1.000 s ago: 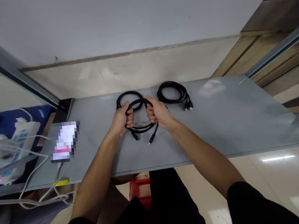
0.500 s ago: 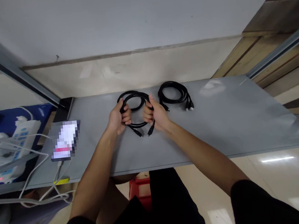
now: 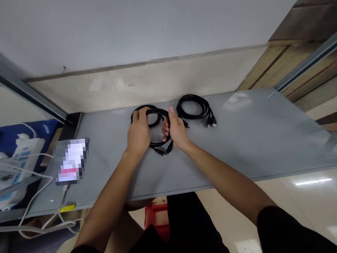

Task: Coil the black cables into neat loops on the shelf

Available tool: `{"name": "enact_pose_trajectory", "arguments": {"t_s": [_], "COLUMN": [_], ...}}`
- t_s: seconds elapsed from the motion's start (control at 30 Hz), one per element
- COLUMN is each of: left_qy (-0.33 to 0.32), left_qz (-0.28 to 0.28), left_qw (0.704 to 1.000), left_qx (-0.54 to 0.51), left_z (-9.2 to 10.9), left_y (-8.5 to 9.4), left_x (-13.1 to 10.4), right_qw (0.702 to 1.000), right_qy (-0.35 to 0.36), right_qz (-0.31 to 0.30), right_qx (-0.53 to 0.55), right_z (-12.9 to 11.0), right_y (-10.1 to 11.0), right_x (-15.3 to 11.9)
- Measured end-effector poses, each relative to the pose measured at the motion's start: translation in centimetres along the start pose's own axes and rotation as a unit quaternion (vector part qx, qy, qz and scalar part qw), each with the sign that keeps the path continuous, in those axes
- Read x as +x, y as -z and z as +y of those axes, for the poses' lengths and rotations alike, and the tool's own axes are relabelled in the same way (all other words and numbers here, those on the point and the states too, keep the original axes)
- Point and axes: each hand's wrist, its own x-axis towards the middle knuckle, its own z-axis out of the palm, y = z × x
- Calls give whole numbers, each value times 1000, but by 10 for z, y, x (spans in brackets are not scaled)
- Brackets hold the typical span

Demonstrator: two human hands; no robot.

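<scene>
Both of my hands hold a coiled black cable (image 3: 156, 114) just above the grey table (image 3: 247, 142). My left hand (image 3: 138, 135) lies palm down over the coil's left side. On the coil's right side my right hand (image 3: 176, 131) grips it, thumb up. The cable's two plug ends stick out below my hands near the table top. Another black loop (image 3: 141, 110) shows behind my left hand; whether it is a separate cable I cannot tell. A second coiled black cable (image 3: 195, 109) lies on the table just right of my right hand.
A phone (image 3: 71, 160) with a lit screen lies on the table's left end, with white wires (image 3: 32, 199) hanging off the edge. A white power strip (image 3: 13, 157) sits further left. A red stool (image 3: 156, 215) stands under the table. A wall runs behind.
My hands have moved closer together and lowered the coil toward the table. My left hand has turned palm down over the coil.
</scene>
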Motion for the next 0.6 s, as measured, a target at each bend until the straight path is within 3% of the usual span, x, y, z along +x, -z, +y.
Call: {"name": "enact_pose_trajectory", "arguments": {"t_s": [0.1,0.2,0.27,0.33,0.47,0.6], "left_qy": [2,4,7,16,15,13], "left_qz": [-38,-82,-118,-164,-212,-202], "left_qw": [998,993,987,977,953,949], "left_qx": [44,87,113,137,216,244], "left_z": [-4,-14,-21,-25,-29,-33], "left_y": [13,19,16,9,-9,-22], "left_x": [28,67,91,109,118,109], "right_qw": [981,911,862,835,844,866], "right_qy": [160,275,270,213,76,102], "right_qz": [31,162,240,286,267,240], "right_qx": [-106,-259,-355,-418,-459,-427], "right_z": [-2,-8,-9,-6,4,9], "right_y": [25,74,110,138,159,158], "right_x": [15,44,62,74,81,84]}}
